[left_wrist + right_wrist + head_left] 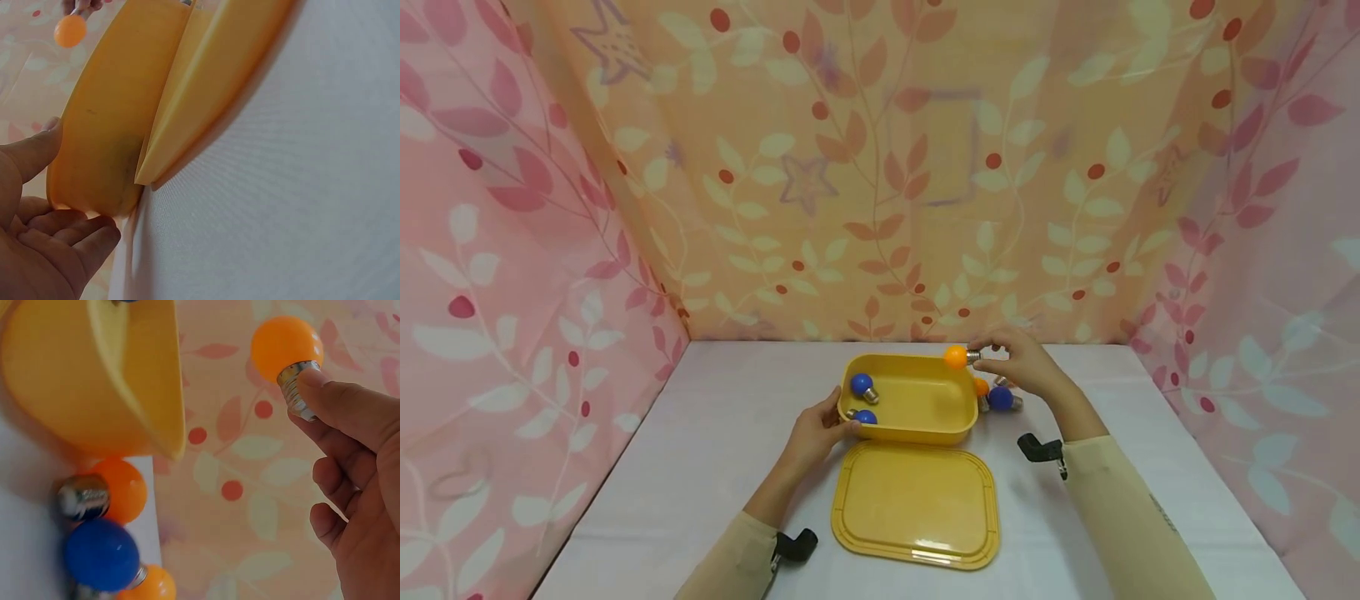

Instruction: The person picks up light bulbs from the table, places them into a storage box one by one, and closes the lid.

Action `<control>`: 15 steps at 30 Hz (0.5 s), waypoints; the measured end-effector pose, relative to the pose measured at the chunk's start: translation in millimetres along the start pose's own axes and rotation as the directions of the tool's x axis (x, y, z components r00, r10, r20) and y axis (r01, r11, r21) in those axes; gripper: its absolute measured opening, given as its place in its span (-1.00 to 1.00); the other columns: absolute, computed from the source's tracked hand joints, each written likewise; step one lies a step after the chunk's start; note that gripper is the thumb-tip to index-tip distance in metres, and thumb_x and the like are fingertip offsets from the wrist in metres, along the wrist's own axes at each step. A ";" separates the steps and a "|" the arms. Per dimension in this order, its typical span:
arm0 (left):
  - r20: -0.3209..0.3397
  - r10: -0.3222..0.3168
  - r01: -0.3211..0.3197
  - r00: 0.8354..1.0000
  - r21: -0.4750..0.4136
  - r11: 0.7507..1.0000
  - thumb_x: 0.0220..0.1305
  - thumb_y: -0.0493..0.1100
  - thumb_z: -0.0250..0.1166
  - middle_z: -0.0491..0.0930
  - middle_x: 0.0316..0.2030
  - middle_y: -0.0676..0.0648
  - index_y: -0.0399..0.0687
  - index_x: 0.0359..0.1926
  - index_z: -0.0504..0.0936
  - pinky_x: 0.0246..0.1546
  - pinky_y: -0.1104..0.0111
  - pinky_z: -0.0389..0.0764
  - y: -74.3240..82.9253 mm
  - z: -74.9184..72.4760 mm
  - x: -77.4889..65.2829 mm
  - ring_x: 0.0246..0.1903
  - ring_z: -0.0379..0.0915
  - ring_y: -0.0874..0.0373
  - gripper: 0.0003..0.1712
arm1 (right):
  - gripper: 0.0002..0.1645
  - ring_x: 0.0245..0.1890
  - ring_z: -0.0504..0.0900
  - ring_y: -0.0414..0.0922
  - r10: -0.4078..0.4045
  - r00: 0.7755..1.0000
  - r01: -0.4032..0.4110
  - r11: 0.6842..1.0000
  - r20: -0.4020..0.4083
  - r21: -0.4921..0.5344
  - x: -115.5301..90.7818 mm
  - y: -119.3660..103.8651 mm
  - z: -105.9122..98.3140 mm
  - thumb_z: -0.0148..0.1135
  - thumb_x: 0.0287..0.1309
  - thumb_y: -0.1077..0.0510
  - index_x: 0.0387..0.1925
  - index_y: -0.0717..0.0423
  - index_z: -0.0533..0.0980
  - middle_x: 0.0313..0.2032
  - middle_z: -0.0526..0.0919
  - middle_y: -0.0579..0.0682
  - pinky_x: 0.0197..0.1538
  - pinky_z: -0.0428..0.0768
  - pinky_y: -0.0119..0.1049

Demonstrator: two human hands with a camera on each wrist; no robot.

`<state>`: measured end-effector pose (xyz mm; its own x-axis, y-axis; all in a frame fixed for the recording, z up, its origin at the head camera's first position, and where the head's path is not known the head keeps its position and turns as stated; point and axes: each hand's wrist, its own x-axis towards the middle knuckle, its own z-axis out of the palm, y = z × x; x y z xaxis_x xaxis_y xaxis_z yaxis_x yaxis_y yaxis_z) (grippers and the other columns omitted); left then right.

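Note:
My right hand (1022,364) pinches an orange light bulb (956,357) by its silvery screw base, thumb on one side as the right wrist view shows. The bulb is held above the right back corner of a yellow plastic box (925,398). My left hand (811,433) grips the left end of that box, thumb by the rim and fingers round the corner. Inside, at the left, lie two blue bulbs, one farther back (861,384) and one near the front wall (866,417), partly hidden by it.
Just right of the box lie a blue bulb (1001,398), an orange bulb (127,490) and another orange bulb (159,586), close together. A yellow lid (914,504) lies flat in front of the box on the white tabletop (722,450). Patterned cloth hangs behind and at both sides.

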<state>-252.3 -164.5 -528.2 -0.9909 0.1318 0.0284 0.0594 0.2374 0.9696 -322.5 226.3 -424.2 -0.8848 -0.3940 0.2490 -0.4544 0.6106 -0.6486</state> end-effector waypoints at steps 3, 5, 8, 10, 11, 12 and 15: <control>-0.001 -0.005 0.005 1.000 0.012 1.000 0.26 -0.11 0.50 0.25 0.51 -0.15 -0.08 0.58 0.15 0.28 0.28 0.53 0.9 -0.6 -0.6 0.42 0.32 0.00 0.00 | -0.65 0.04 0.50 -0.02 -0.011 0.999 0.012 1.000 0.043 -0.014 16.4 -9.6 3.8 0.48 0.21 -0.06 0.02 -0.14 0.71 0.00 0.67 -0.15 0.15 0.53 0.06; 0.000 0.000 0.000 1.000 0.025 1.000 0.26 -0.09 0.50 0.26 0.50 -0.17 -0.10 0.58 0.15 0.27 0.26 0.54 0.8 -1.0 -1.4 0.41 0.34 -0.02 0.00 | -0.67 0.05 0.52 0.01 -0.011 0.997 0.013 1.000 0.070 -0.024 26.6 -14.9 7.2 0.49 0.20 -0.06 0.00 -0.20 0.71 -0.03 0.69 -0.19 0.17 0.54 0.07; -0.001 0.000 0.000 1.000 0.038 0.999 0.25 -0.06 0.50 0.29 0.49 -0.16 -0.08 0.58 0.15 0.27 0.26 0.55 0.0 -1.3 -2.0 0.40 0.36 -0.01 0.01 | -0.73 0.07 0.52 0.04 -0.003 0.994 0.007 0.999 0.112 -0.033 41.5 -20.9 13.1 0.48 0.21 -0.06 -0.04 -0.31 0.72 0.00 0.70 -0.23 0.17 0.54 0.05; -0.003 0.004 -0.004 1.000 0.041 0.999 0.26 -0.06 0.50 0.29 0.49 -0.16 -0.08 0.58 0.15 0.27 0.25 0.55 -0.6 -1.6 -2.3 0.39 0.37 0.00 0.01 | -0.75 0.04 0.50 0.03 -0.002 0.991 0.009 0.999 0.131 -0.052 50.4 -23.4 17.4 0.48 0.22 -0.06 -0.05 -0.35 0.73 0.02 0.71 -0.21 0.13 0.52 -0.01; -0.003 -0.001 0.001 1.000 0.035 0.999 0.25 -0.07 0.50 0.29 0.49 -0.15 -0.06 0.58 0.15 0.27 0.25 0.54 -0.8 -1.7 -1.9 0.39 0.37 0.01 0.01 | -0.75 0.03 0.49 0.03 -0.010 0.990 0.019 0.998 0.144 -0.062 54.9 -24.0 19.6 0.47 0.22 -0.06 -0.05 -0.35 0.73 0.02 0.71 -0.21 0.11 0.51 -0.03; -0.004 0.002 -0.002 1.000 0.035 0.999 0.25 -0.08 0.50 0.29 0.49 -0.15 -0.07 0.58 0.16 0.27 0.25 0.55 -1.1 -1.7 -1.8 0.39 0.37 0.01 0.00 | -0.75 0.02 0.48 0.03 -0.015 0.988 0.025 0.997 0.154 -0.067 59.3 -24.1 22.1 0.47 0.23 -0.06 -0.04 -0.34 0.73 0.03 0.71 -0.20 0.09 0.51 -0.04; -0.001 0.010 -0.010 1.000 0.030 0.999 0.27 -0.08 0.49 0.27 0.50 -0.16 -0.07 0.58 0.14 0.27 0.25 0.54 -0.8 -1.7 -1.4 0.40 0.36 -0.01 0.00 | -0.73 0.04 0.50 0.02 -0.032 0.981 0.046 0.997 0.190 -0.069 70.8 -24.1 29.9 0.47 0.23 -0.03 -0.02 -0.28 0.74 0.02 0.73 -0.19 0.12 0.54 -0.04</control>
<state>-251.1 -166.4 -528.6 -0.9903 0.1336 0.0387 0.0733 0.2650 0.9615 -371.1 163.1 -412.5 -0.8337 -0.5369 0.1288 -0.5010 0.6377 -0.5850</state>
